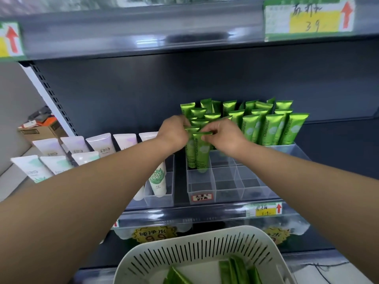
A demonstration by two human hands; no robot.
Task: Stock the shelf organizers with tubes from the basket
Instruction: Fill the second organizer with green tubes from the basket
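A clear plastic shelf organizer (pixel 229 189) with divided cells stands on the middle shelf. Several green tubes (pixel 268 128) fill its back rows upright. My left hand (pixel 175 131) and my right hand (pixel 222 136) meet over its left column, both pinching the flat crimped top of a green tube (pixel 202 158) that stands upright in a cell, with another green tube close behind it. The front cells hold nothing. Below, a white slotted basket (pixel 205 249) holds several more green tubes (pixel 235 271) lying flat.
A second clear organizer (pixel 162 198) at the left holds white tubes (pixel 98 145) in rows. The upper shelf edge carries a price tag (pixel 307 17). A cardboard box (pixel 44 131) sits on the floor at far left. Water packs lie under the middle shelf.
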